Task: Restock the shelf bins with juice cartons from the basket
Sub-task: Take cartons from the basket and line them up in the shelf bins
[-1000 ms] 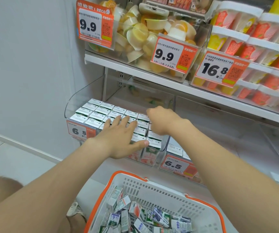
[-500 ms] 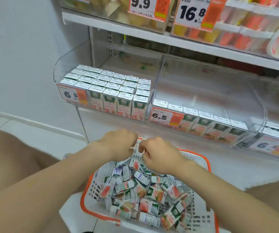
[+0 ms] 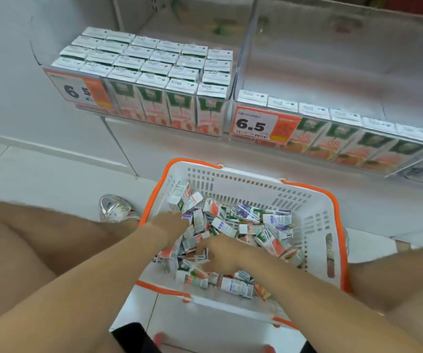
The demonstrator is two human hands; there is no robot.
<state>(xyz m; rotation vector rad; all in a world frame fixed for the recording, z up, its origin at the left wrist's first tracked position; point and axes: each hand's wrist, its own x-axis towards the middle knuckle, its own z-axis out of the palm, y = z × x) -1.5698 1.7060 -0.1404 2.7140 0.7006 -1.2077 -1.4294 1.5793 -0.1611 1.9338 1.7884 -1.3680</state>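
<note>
Digging with left hand and right hand into juice cartons heaped loose in the basket, parked on the floor just below the shelf, likely to shorten each reach. Probably aiming for the right bin, filled along its front edge only; packed full already, the left bin. Cannot tell whether gripping anything: fingertips buried, blurred.

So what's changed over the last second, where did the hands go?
Both hands came down from the full left bin into the basket. The left hand and right hand now dig among the loose juice cartons; whether either grips one is too blurred to tell. The left bin looks as full as before, and the right bin still has just its front row.
</note>
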